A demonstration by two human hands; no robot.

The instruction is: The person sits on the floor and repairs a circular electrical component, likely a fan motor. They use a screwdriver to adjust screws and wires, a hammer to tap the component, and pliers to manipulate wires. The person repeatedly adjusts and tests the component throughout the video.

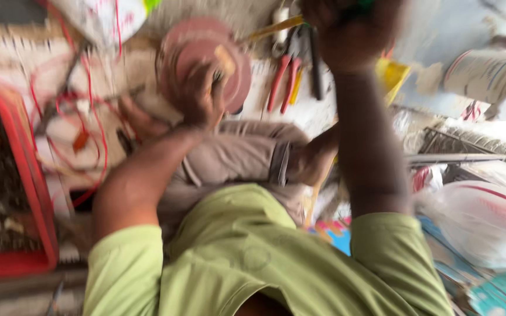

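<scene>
The floor around me is crowded, and the picture is blurred, so small details are lost. A red crate (13, 187) full of dark scrap walls off my left side, loops of red wire (92, 126) lie just beyond it, and a clear plastic bag (481, 222) and a metal grille (469, 143) close in on my right. The only open room is the narrow strip past my knee, where red-handled pliers (282, 79) lie.

Both my arms reach forward from green sleeves. My left forearm angles inward, and my left hand (203, 96) is curled against the reddish-brown round disc (206, 61), fingers wrapped on its near edge, above my bent leg. My right arm runs straight out and higher; my right hand (346, 29) is a closed fist at the top edge, with something green (361, 4) showing above it, though I cannot tell what it is.
</scene>
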